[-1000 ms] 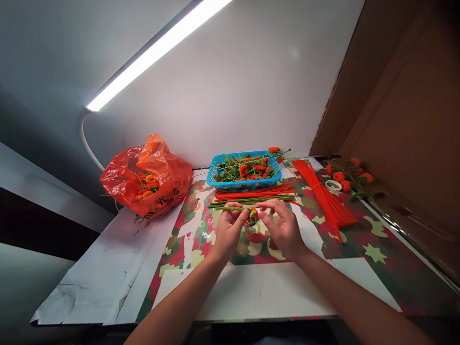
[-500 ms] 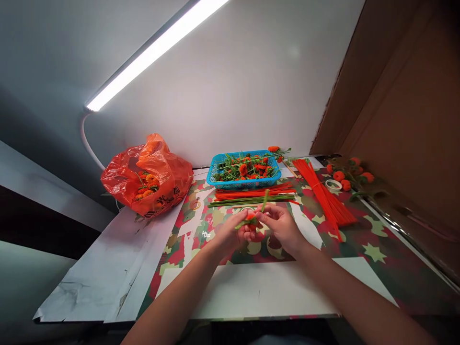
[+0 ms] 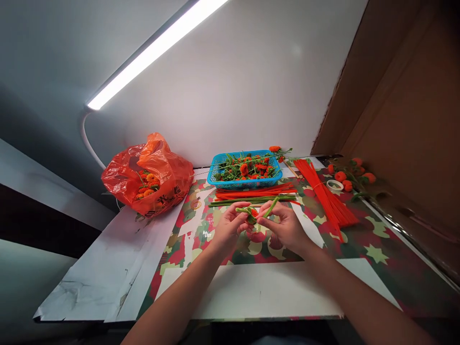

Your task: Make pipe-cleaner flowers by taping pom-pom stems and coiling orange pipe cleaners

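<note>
Between my hands, above the patterned mat, is a small orange flower [image 3: 254,212] with fuzzy green pipe cleaner pieces around it. My left hand [image 3: 232,225] is closed on the flower from the left, its thumb and fingers pinching near the green part. From the other side my right hand [image 3: 282,223] pinches a green pipe cleaner [image 3: 272,207], whose free end points up and to the right. Fingers hide part of the flower. Just behind the hands lie bundles of green pipe cleaners [image 3: 223,202] and red pipe cleaners [image 3: 233,194].
A blue basket [image 3: 247,184] of orange flowers and green stems stands at the back. On the left sits a red plastic bag [image 3: 172,172] holding flowers. A large red bundle [image 3: 323,201], a tape roll [image 3: 334,185] and more orange flowers [image 3: 347,185] lie right. A lamp [image 3: 154,55] hangs above.
The flower has been turned in my hands, so more green shows on its left. The green pipe cleaner has swung from nearly upright to leaning right. Both hands stay in about the same place.
</note>
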Demonstrator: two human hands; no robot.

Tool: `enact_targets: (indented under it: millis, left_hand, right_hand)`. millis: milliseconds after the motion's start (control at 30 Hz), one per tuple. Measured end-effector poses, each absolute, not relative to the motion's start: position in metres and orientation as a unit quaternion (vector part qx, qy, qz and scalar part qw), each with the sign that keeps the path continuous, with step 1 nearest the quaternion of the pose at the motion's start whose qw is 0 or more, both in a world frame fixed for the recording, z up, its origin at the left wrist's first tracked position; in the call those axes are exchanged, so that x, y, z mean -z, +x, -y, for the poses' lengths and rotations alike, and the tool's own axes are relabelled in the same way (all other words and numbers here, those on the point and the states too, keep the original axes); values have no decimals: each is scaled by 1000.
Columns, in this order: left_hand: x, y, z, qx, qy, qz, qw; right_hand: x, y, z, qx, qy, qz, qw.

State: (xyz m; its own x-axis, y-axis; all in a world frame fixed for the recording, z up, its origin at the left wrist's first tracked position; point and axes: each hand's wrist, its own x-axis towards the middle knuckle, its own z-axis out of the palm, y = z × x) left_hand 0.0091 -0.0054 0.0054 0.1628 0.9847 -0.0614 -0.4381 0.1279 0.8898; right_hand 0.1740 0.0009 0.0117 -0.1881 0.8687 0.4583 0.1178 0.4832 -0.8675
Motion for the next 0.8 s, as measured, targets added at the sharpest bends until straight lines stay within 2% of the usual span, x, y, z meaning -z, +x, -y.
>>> enact_targets:
  millis: [133,200,433,633,800]
  left_hand:
    - [-6,7,7,-497,424,-359,667]
    - [-6,7,6,-471,433,-358,680]
    - [-5,9,5,-541,384,-378,645]
    - [-5,13,8,-548,397,-377,633]
    - [-4,15,7,-534,375,-368,663]
  right_hand:
    - [-21,181,-2,-331,-361,751,443]
    - [-20,182,-2,-320,-354,763,435]
    - [-8,166,10,-243,-429,660,566]
    - [-7,155,20,-246,-451,622,591]
    - [-4,157,18,-271,-402,624,613]
